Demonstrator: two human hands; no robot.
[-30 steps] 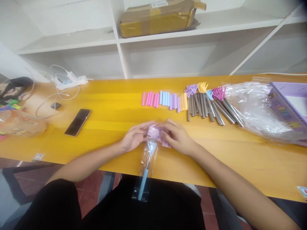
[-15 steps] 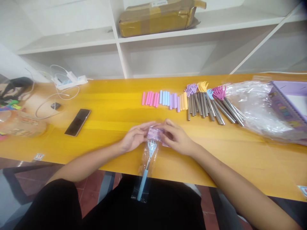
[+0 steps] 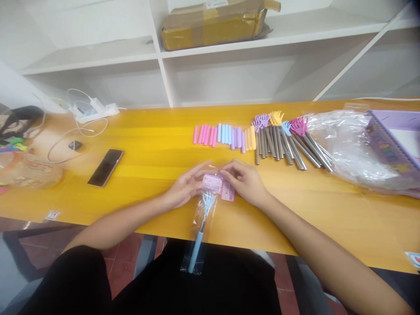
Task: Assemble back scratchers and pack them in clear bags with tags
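A light-blue back scratcher [image 3: 196, 251] lies inside a clear plastic bag [image 3: 197, 213], claw end away from me and handle over the table's front edge. A pink printed card [image 3: 212, 183] shows at the bag's upper end. My left hand [image 3: 184, 188] is open beside that end, fingers stretched out and some touching the card's left side. With thumb and fingertips, my right hand [image 3: 244, 180] pinches the bag's upper right corner. Under this hand, a second pink card [image 3: 228, 191] lies on the table.
Beyond my hands lie pink, blue, purple and yellow tubes [image 3: 226, 136] and metal-handled back scratchers [image 3: 278, 142]. Clear plastic bags [image 3: 354, 148] and a purple box [image 3: 390, 144] are at the right. A phone [image 3: 105, 168], power strip [image 3: 96, 113] and orange container [image 3: 36, 170] sit left.
My left fingers have spread and drawn back from the bag's top. My right hand has shifted slightly up and right, uncovering more of both pink cards.
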